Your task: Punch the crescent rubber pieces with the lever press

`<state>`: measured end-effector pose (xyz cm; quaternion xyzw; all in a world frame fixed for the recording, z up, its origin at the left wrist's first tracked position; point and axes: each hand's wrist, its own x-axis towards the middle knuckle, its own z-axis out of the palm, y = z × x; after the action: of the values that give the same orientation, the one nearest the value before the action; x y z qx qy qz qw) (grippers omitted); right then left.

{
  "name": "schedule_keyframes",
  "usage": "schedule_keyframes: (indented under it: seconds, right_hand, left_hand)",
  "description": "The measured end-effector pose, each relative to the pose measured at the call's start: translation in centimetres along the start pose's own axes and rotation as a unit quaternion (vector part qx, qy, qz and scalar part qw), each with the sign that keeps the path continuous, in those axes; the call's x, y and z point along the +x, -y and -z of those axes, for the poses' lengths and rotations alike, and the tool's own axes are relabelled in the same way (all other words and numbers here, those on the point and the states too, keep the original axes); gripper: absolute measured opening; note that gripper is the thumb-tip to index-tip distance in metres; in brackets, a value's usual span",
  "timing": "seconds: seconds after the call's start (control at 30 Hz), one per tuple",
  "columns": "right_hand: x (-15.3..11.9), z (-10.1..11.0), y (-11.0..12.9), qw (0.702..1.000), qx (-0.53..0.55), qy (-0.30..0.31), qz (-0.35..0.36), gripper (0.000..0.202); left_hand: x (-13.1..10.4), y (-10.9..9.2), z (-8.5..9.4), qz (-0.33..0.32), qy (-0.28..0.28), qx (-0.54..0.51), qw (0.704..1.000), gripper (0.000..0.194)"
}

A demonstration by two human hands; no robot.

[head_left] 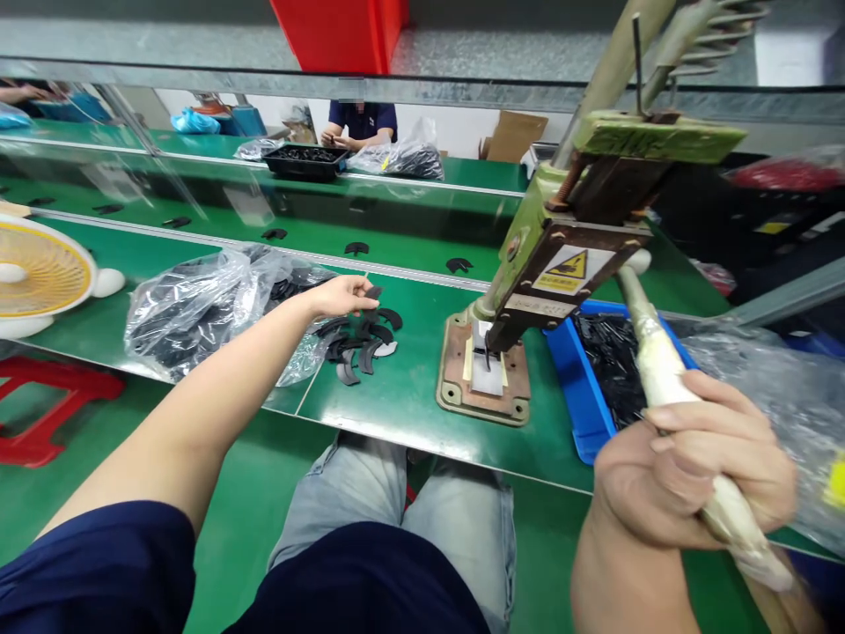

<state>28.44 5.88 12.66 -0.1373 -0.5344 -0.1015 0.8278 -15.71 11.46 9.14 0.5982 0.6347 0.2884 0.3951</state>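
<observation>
My left hand (341,297) is closed, its fingertips pinching a small black curved plastic piece (373,293). Just under it lies a loose pile of similar curved pieces (367,339), black and grey, on the green bench. My right hand (703,462) is wrapped around the pale, tape-covered lever handle (657,357) of a green hand press (528,251). Below the press's ram, a light metal plate (487,374) sits on the brown base (452,387). A small dark part lies on that plate; its exact shape is hard to make out.
Left of the pile lies a clear plastic bag (191,308) of black pieces, with a fan (43,269) beyond. A blue bin (581,396) of black parts stands right of the press. Curved pieces (356,248) are spaced along the green belt. A person (363,123) sits opposite.
</observation>
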Motion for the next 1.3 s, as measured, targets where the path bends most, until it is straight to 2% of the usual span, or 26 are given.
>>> schedule_keyframes:
  seconds: [0.1, 0.3, 0.37, 0.43, 0.57, 0.87, 1.2, 1.3]
  right_hand:
    - [0.0, -0.1, 0.8, 0.999, -0.009, 0.018, -0.025, 0.048]
    - [0.3, 0.2, 1.9, 0.996, -0.037, 0.064, -0.046, 0.039]
    - [0.4, 0.3, 2.0, 0.996, -0.037, 0.069, -0.049, 0.038]
    - [0.4, 0.3, 2.0, 0.996, -0.031, 0.07, -0.047, 0.038]
    - [0.3, 0.2, 2.0, 0.996, -0.028, 0.069, -0.043, 0.04]
    - [0.2, 0.1, 2.0, 0.996, -0.035, 0.058, -0.058, 0.043]
    - [-0.1, -0.2, 1.9, 0.998, -0.018, 0.047, -0.046, 0.038]
    - [1.2, -1.0, 1.5, 0.999, -0.005, 0.033, -0.024, 0.032]
  left_hand:
    - [-0.9, -2.5, -3.2, -0.038, 0.026, -0.028, 0.999, 0.038]
    - [-1.2, -6.3, -12.4, -0.055, 0.107, -0.052, 0.991, 0.034]
    - [-0.7, -6.8, -14.4, -0.058, 0.111, -0.08, 0.989, 0.031]
    - [-0.1, -7.0, -15.7, -0.067, 0.114, -0.102, 0.986, 0.03]
    - [0.7, -6.9, -16.8, -0.066, 0.133, -0.115, 0.982, 0.03]
    - [0.9, -7.5, -17.5, -0.016, 0.134, -0.129, 0.982, 0.031]
    - [1.6, -8.9, -17.3, 0.115, 0.174, -0.131, 0.969, 0.031]
    - [1.4, -9.0, -17.5, 0.13, 0.173, -0.157, 0.964, 0.025]
